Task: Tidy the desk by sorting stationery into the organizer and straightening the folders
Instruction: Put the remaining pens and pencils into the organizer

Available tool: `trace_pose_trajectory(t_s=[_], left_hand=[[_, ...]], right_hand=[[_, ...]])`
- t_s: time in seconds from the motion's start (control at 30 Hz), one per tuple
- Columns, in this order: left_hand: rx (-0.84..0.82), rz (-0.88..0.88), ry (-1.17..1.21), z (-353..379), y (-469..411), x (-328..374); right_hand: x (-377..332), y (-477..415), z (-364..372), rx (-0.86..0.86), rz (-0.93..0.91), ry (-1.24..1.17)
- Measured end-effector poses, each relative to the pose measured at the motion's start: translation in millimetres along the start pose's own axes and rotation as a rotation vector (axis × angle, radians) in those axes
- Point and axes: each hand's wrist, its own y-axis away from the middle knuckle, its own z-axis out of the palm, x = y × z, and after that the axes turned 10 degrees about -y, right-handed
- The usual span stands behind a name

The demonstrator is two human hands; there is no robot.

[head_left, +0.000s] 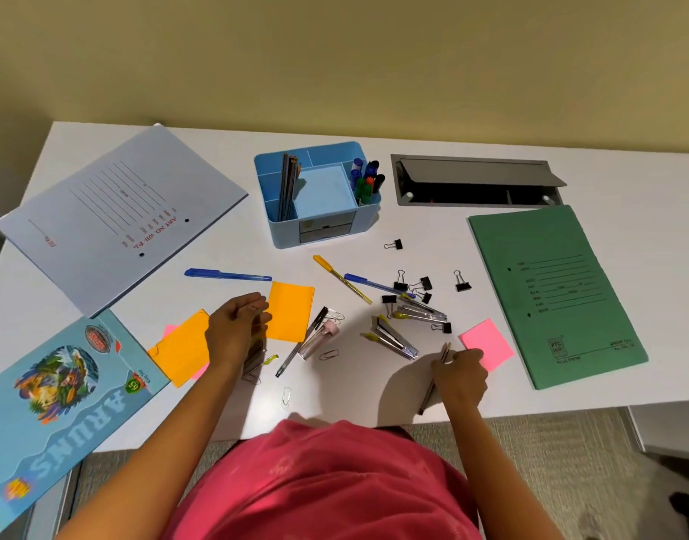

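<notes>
Brown and slim, the thin pencils [445, 353] sit in the grip of the right hand [462, 378], whose fingers curl round them near the front edge of the white desk [374, 391]. A pink sticky pad [487, 342] lies just beside that hand, and the green folder [553, 294] lies flat farther right, turned slightly askew.

The left hand [237, 329] hovers with bent fingers over a half-hidden stapler [257, 360]; whether it grips anything I cannot tell. It sits between 2 orange notes, one [290, 311] to its right and one [181, 348] to its left. A black pen [302, 341] and paper clips [328, 354] lie near the right-hand note.

Between the hands lie 2 more staplers [395, 339], with binder clips [462, 282] scattered beyond them. A yellow pen [341, 278] and 2 blue pens, one [226, 274] at left and one [374, 284] at right, lie loose on the desk in front of the organizer.

The blue organizer [284, 235] stands at mid-desk toward the back, holding upright pencils [288, 185], markers [366, 181] and a pale blue pad [323, 191]. A pale lavender folder [116, 216] lies angled at far left, overlapping a blue book [58, 391] that overhangs the front edge. A grey cable hatch [475, 181] is set into the desk, open, behind the green folder.
</notes>
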Motion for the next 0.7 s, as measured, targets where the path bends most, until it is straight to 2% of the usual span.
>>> trace_pose_trajectory(t_s=[0.1,0.23,0.4,0.47,0.53,0.63,0.7], left_hand=[[0.034,-0.033,0.142,-17.2,-4.3,5.6],[0.148,-0.039,0.140,-50.7,-9.9,7.4],[0.235,0.039,-0.057,-76.4,-6.2,-9.7],[0.228,0.060,-0.120,-79.3,-1.6,-20.2],[0.196,0.052,-0.134,-79.9,3.1,-30.2],[0.168,0.060,-0.173,-78.0,8.7,-41.6],[0.188,0.075,-0.179,-76.8,12.1,-44.2]], right_hand=[[-14.7,6.3,-1.8,-0.048,-0.127,-0.130],[-53.5,27.7,-0.5,-0.088,-0.447,-0.386],[-118.9,52.1,16.2,-0.132,-0.796,-0.464],[-145.4,62.9,24.5,-0.091,-0.911,-0.483],[-167.8,69.5,33.8,-0.122,-1.026,-0.572],[-200.5,72.9,49.0,-0.254,-0.971,-0.664],[-218.0,72.0,61.8,-0.265,-0.958,-0.650]])
